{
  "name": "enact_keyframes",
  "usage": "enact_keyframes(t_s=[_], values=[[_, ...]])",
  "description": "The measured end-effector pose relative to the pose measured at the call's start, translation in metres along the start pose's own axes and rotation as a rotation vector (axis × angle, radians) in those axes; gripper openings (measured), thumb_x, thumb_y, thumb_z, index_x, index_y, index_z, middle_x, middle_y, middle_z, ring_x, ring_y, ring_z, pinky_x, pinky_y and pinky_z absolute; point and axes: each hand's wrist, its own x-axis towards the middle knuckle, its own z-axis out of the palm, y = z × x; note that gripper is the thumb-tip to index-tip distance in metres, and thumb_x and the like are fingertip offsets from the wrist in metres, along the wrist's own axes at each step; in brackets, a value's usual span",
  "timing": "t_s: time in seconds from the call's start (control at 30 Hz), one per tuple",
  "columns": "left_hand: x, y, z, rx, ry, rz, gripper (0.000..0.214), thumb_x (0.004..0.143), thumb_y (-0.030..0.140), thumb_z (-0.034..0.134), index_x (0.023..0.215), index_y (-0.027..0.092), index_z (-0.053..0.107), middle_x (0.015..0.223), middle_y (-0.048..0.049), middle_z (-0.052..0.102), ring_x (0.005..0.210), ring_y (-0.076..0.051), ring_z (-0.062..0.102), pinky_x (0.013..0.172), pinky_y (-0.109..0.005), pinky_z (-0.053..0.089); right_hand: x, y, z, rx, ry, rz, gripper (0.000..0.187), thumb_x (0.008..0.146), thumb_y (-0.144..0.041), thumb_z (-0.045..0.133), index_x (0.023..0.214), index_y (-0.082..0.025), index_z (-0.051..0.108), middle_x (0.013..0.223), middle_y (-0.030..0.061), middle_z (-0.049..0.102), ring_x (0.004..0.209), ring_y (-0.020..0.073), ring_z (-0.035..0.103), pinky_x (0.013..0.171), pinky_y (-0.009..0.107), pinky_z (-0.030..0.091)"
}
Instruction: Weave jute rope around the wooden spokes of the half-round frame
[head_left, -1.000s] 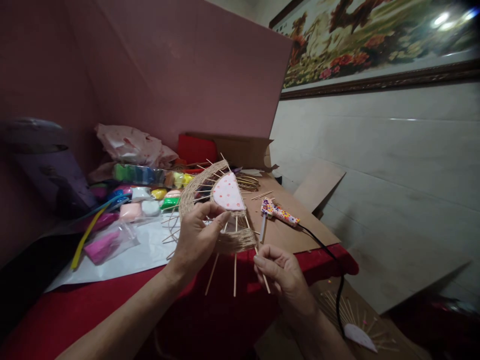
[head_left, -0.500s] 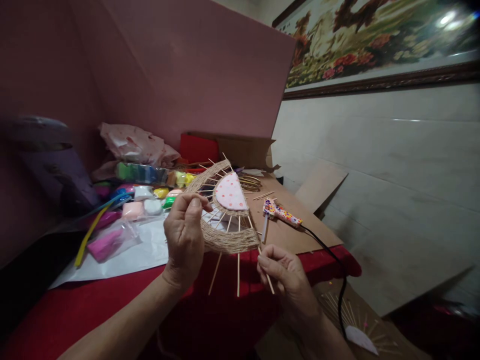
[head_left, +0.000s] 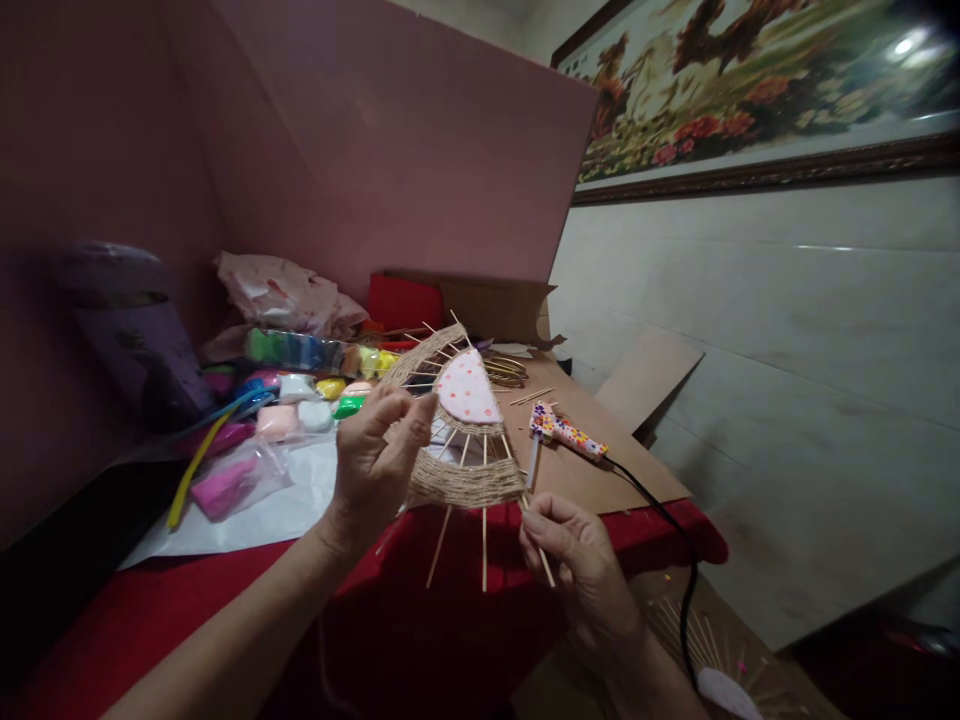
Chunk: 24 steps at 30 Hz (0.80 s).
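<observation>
I hold a half-round woven fan (head_left: 459, 478) made of jute twine wound round thin wooden skewers, with a pink dotted half-disc (head_left: 466, 388) at its centre. My left hand (head_left: 375, 460) is closed in a pinch on its left side, among the skewers and twine. My right hand (head_left: 574, 560) is closed on the lower end of one skewer (head_left: 541, 553) at the right. The piece hangs above the front edge of the red-covered table (head_left: 187, 610).
A dotted glue gun (head_left: 562, 432) with a black cord (head_left: 679, 560) lies on brown cardboard (head_left: 600, 470). Packets of coloured clay (head_left: 300, 390), a pink bag (head_left: 225, 488), white paper and a purple container (head_left: 135, 335) sit left. More skewers lie low at the right.
My left hand has shifted from a flat hold over the weave to a pinch at its left side. The woven piece has tipped slightly. My right hand stays on its skewer.
</observation>
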Motion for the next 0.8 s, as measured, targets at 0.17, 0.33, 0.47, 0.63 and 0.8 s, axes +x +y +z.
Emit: enact_keyframes(t_s=[0.17,0.33,0.47,0.63,0.8], values=[[0.001,0.004,-0.003,0.082,-0.526,0.116,0.007,0.073,0.016,0.058,0.067,0.019,0.057,0.072,-0.0002,0.056,0.076,-0.016,0.047,0.071,-0.031,0.039,0.000,0.000,0.000,0.000,-0.007,0.004,0.030,0.069,-0.038,0.067,0.062,-0.017,0.047,0.047,-0.0051,0.045,0.040,0.0042,0.030,0.040,0.019,0.017],[-0.009,0.008,0.006,0.271,-0.733,0.262,0.012,0.068,0.007,0.051,0.066,0.019,0.052,0.069,-0.0004,0.053,0.076,-0.017,0.043,0.069,-0.032,0.036,0.001,0.000,0.000,-0.013,-0.017,-0.023,0.030,0.070,-0.038,0.067,0.062,-0.017,0.047,0.047,-0.0051,0.046,0.039,0.0040,0.031,0.040,0.020,0.018],[-0.011,0.005,0.009,0.391,-0.741,0.361,0.013,0.067,0.006,0.049,0.069,0.019,0.051,0.071,-0.0012,0.054,0.077,-0.018,0.042,0.073,-0.035,0.033,0.002,0.000,0.000,-0.010,-0.021,-0.029,0.029,0.071,-0.038,0.066,0.062,-0.017,0.048,0.047,-0.0051,0.046,0.040,0.0041,0.032,0.040,0.020,0.019],[-0.011,0.005,0.009,0.471,-0.694,0.458,0.011,0.071,0.008,0.047,0.066,0.018,0.049,0.068,-0.0025,0.053,0.076,-0.019,0.041,0.073,-0.036,0.031,0.002,0.001,-0.001,-0.012,-0.014,-0.022,0.029,0.071,-0.039,0.066,0.063,-0.017,0.048,0.047,-0.0053,0.046,0.039,0.0041,0.031,0.040,0.020,0.019],[-0.012,0.006,0.010,0.478,-0.679,0.486,0.013,0.072,0.009,0.047,0.063,0.018,0.049,0.064,-0.0023,0.052,0.073,-0.018,0.041,0.071,-0.036,0.031,0.002,0.000,0.000,-0.009,-0.013,-0.034,0.029,0.071,-0.039,0.066,0.063,-0.017,0.048,0.047,-0.0054,0.046,0.039,0.0043,0.031,0.039,0.020,0.020]])
